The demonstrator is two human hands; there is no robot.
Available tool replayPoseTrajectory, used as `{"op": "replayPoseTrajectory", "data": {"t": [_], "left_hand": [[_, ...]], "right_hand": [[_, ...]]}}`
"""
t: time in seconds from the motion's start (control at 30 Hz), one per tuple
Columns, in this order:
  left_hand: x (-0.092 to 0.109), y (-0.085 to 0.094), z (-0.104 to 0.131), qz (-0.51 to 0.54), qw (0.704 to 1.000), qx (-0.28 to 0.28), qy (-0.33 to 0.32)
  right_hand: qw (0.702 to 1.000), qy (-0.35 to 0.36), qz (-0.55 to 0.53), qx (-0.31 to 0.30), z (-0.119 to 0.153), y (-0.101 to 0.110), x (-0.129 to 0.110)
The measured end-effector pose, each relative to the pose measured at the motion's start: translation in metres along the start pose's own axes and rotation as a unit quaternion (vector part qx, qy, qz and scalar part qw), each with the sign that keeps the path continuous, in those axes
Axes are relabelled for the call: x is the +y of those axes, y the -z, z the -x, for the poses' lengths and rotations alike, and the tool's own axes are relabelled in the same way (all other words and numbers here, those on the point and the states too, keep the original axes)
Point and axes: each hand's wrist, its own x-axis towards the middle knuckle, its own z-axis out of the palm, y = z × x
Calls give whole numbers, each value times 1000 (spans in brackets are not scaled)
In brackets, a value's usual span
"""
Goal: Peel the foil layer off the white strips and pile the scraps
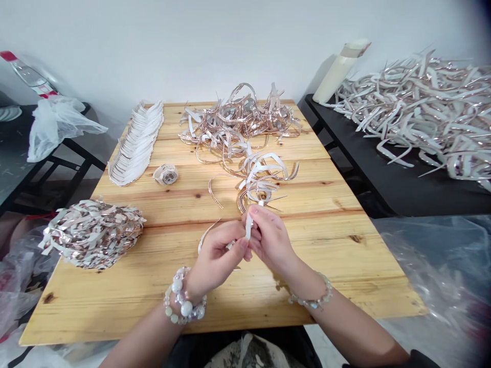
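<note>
My left hand [222,250] and my right hand [270,235] meet near the middle of the wooden table. Between their thumbs and fingers they pinch a short white strip [249,226], held upright. Part of the strip is hidden by my fingers. Just beyond my hands lie loose curled strips [264,174], white on one side and shiny rose-gold on the other. A thin curled strip [206,236] shows beside my left hand. Farther back sits a tangled heap of rose-gold strips [241,120].
On the wooden table [330,286] are a row of overlapped white strips [140,143], a small roll [166,174] and a bundle of strips [94,234]. A black table [391,197] at right bears a large strip pile [429,112] and a cream tube [339,71]. A bottle [28,74] stands left.
</note>
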Motion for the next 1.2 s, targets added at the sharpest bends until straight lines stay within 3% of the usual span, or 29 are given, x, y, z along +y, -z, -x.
{"op": "replayPoseTrajectory", "data": {"t": [0.17,0.27,0.43,0.5,0.63,0.9,1.2], "left_hand": [[6,-3,-2,-86,993,-51,-69],[6,-3,-1,-74,995,-54,-50],[2,4,2,87,993,75,32],[1,6,3,139,984,93,60],[6,5,4,180,982,27,59],[18,-2,5,54,993,-107,19],[13,-14,3,-4,948,-318,-17]], "right_hand": [[992,-93,-86,15,-8,1,-6],[994,-85,-67,-15,-10,3,-6],[993,-4,40,-108,-7,4,-7],[990,6,75,-122,-6,5,-8],[985,42,130,-102,-3,6,-10],[989,70,127,-16,-1,2,-4],[996,54,36,66,-16,5,-9]]}}
